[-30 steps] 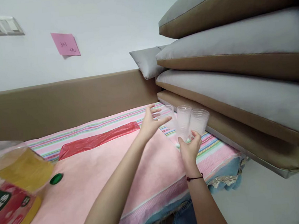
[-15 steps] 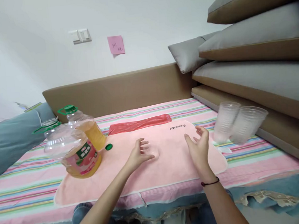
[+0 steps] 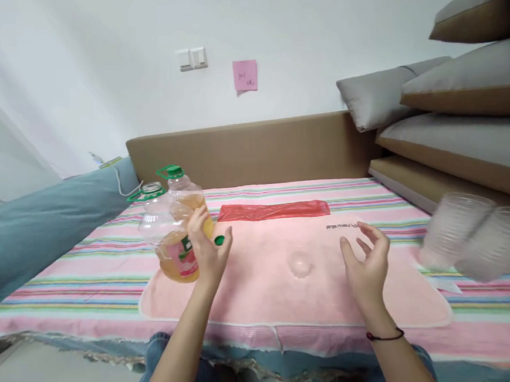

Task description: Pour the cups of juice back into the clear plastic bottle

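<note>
My left hand (image 3: 207,245) is open in front of the uncapped bottle (image 3: 176,253), which has a pink label and amber liquid inside; whether it touches the bottle cannot be told. A capped bottle (image 3: 192,202) stands just behind. Beside my left hand, a green cap (image 3: 219,240) lies on the pink mat (image 3: 263,296). One clear cup (image 3: 301,264) rests on the mat between my hands. To its right my right hand (image 3: 368,258) hovers open, fingers curved, holding nothing.
Two stacks of clear cups (image 3: 456,228) lean at the right. A red plastic bag (image 3: 274,211) lies flat behind the mat. Grey and brown cushions (image 3: 466,133) are piled at the right, and a blue bolster (image 3: 53,213) is at the left.
My left hand has moved away from the clear cup, left to the uncapped bottle. The camera view has turned left, shifting the scene rightward. My right hand stays open.
</note>
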Action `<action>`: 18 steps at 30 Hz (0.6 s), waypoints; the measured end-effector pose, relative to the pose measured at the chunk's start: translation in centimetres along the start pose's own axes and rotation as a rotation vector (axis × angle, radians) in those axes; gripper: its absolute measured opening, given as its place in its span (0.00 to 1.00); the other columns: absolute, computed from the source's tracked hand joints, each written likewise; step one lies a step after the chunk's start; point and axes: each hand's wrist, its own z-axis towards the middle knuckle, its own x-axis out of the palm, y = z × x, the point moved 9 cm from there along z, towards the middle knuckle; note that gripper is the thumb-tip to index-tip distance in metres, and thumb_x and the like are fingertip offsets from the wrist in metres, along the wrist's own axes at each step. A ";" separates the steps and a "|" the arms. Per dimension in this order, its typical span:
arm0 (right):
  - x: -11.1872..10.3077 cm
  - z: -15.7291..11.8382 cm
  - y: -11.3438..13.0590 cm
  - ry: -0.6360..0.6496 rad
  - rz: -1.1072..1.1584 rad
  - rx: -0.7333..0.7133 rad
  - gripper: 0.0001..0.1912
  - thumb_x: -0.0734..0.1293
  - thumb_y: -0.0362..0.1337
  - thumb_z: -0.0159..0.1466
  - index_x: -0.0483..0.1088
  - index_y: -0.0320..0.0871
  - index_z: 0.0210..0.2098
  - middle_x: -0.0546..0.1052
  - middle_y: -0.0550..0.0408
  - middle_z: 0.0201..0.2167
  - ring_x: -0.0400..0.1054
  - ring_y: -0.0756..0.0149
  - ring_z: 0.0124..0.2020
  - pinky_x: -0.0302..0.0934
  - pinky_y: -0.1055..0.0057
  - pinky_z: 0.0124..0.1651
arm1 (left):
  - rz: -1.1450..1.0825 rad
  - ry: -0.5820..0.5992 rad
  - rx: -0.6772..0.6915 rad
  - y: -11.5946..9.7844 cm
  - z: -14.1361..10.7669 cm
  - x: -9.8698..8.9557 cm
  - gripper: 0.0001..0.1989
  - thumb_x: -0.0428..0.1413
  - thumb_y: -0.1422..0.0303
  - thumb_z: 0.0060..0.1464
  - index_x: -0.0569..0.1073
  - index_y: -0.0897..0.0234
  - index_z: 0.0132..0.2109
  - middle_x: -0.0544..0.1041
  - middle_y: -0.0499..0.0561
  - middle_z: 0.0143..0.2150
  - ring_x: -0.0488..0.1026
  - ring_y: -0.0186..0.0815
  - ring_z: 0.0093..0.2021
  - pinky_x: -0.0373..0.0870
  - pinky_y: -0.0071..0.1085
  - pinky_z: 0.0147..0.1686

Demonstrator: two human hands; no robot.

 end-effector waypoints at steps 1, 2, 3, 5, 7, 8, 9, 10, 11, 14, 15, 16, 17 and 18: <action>0.7 -0.7 1.1 0.018 -0.009 -0.063 0.24 0.70 0.39 0.59 0.64 0.45 0.54 0.69 0.44 0.54 0.64 0.51 0.60 0.63 0.46 0.58 | 0.102 -0.096 0.027 1.0 0.2 -2.1 0.29 0.61 0.65 0.55 0.60 0.62 0.60 0.64 0.63 0.63 0.60 0.48 0.67 0.56 0.49 0.66; 1.6 -1.6 2.1 0.041 -0.017 -0.130 0.24 0.69 0.38 0.60 0.65 0.44 0.54 0.70 0.44 0.54 0.64 0.50 0.59 0.63 0.45 0.58 | 0.181 -0.170 0.027 2.2 0.2 -4.0 0.30 0.61 0.64 0.54 0.59 0.63 0.60 0.63 0.65 0.64 0.58 0.49 0.68 0.54 0.50 0.67; 2.6 -2.6 3.2 0.073 -0.024 -0.199 0.24 0.69 0.37 0.60 0.65 0.44 0.55 0.70 0.43 0.54 0.65 0.50 0.59 0.62 0.45 0.58 | 0.238 -0.225 0.000 3.6 0.1 -5.6 0.31 0.61 0.63 0.54 0.59 0.64 0.61 0.61 0.66 0.64 0.56 0.49 0.69 0.52 0.50 0.67; 5.1 -5.2 5.0 0.164 -0.029 -0.327 0.24 0.69 0.35 0.61 0.65 0.44 0.56 0.71 0.43 0.52 0.66 0.50 0.58 0.62 0.44 0.59 | 0.275 -0.270 -0.128 7.0 -0.2 -8.2 0.36 0.62 0.59 0.52 0.57 0.66 0.62 0.58 0.68 0.66 0.53 0.50 0.70 0.47 0.51 0.69; 8.2 -8.2 6.1 0.295 -0.011 -0.399 0.23 0.68 0.34 0.62 0.64 0.44 0.56 0.72 0.43 0.52 0.67 0.51 0.57 0.62 0.44 0.59 | 0.159 -0.230 -0.345 11.0 -0.8 -9.3 0.43 0.64 0.54 0.48 0.55 0.67 0.63 0.55 0.69 0.68 0.51 0.50 0.71 0.44 0.49 0.70; 10.0 -9.8 6.3 0.378 0.011 -0.404 0.23 0.67 0.34 0.62 0.64 0.45 0.56 0.73 0.43 0.52 0.67 0.52 0.57 0.62 0.45 0.60 | 0.041 -0.195 -0.473 12.9 -1.3 -9.4 0.48 0.66 0.51 0.44 0.54 0.67 0.65 0.54 0.68 0.69 0.50 0.50 0.71 0.45 0.47 0.70; 12.0 -11.4 6.4 0.467 0.040 -0.385 0.23 0.67 0.34 0.63 0.63 0.45 0.57 0.73 0.43 0.53 0.67 0.53 0.57 0.63 0.46 0.60 | -0.090 -0.163 -0.593 14.6 -1.9 -9.2 0.51 0.66 0.48 0.42 0.53 0.66 0.66 0.53 0.68 0.70 0.51 0.49 0.71 0.47 0.45 0.70; 14.1 -13.0 6.4 0.558 0.073 -0.346 0.23 0.67 0.35 0.64 0.63 0.45 0.58 0.72 0.42 0.54 0.67 0.53 0.58 0.63 0.47 0.60 | -0.210 -0.143 -0.693 16.0 -2.5 -8.9 0.54 0.65 0.44 0.41 0.52 0.65 0.66 0.53 0.68 0.71 0.53 0.49 0.71 0.50 0.44 0.69; 16.3 -14.5 6.4 0.645 0.107 -0.292 0.25 0.67 0.37 0.64 0.62 0.45 0.59 0.72 0.42 0.56 0.66 0.53 0.60 0.63 0.47 0.61 | -0.302 -0.134 -0.772 17.0 -3.0 -8.8 0.53 0.62 0.40 0.43 0.51 0.64 0.67 0.55 0.68 0.71 0.57 0.49 0.69 0.53 0.44 0.68; 22.4 -18.4 6.5 0.795 0.195 -0.098 0.31 0.68 0.42 0.63 0.60 0.45 0.63 0.69 0.40 0.62 0.63 0.50 0.64 0.60 0.45 0.64 | -0.392 -0.114 -0.909 19.0 -3.9 -8.9 0.47 0.43 0.34 0.53 0.56 0.65 0.66 0.65 0.69 0.66 0.68 0.50 0.63 0.63 0.47 0.63; 24.2 -19.5 6.8 0.814 0.224 -0.038 0.33 0.69 0.44 0.62 0.59 0.44 0.64 0.68 0.40 0.63 0.62 0.49 0.65 0.59 0.44 0.65 | -0.411 -0.094 -0.950 19.6 -4.2 -8.8 0.45 0.38 0.34 0.55 0.59 0.65 0.65 0.68 0.68 0.64 0.69 0.50 0.62 0.65 0.47 0.62; 25.7 -20.5 7.3 0.827 0.256 0.010 0.34 0.69 0.45 0.62 0.59 0.44 0.65 0.67 0.40 0.65 0.60 0.49 0.66 0.56 0.44 0.67 | -0.432 -0.068 -0.989 20.0 -4.4 -8.7 0.45 0.36 0.35 0.56 0.63 0.66 0.63 0.69 0.68 0.63 0.70 0.50 0.62 0.66 0.47 0.61; 27.0 -21.5 7.9 0.833 0.288 0.043 0.35 0.68 0.45 0.62 0.57 0.44 0.66 0.65 0.41 0.66 0.58 0.50 0.68 0.54 0.44 0.68 | -0.452 -0.038 -1.023 20.4 -4.7 -8.5 0.45 0.34 0.35 0.56 0.65 0.66 0.62 0.70 0.67 0.63 0.70 0.50 0.62 0.67 0.46 0.60; 28.1 -22.5 8.5 0.836 0.314 0.064 0.36 0.68 0.45 0.63 0.55 0.45 0.67 0.62 0.41 0.68 0.55 0.50 0.70 0.52 0.45 0.69 | -0.468 -0.009 -1.052 20.7 -4.9 -8.3 0.45 0.34 0.35 0.57 0.67 0.66 0.62 0.70 0.66 0.63 0.70 0.50 0.62 0.67 0.45 0.60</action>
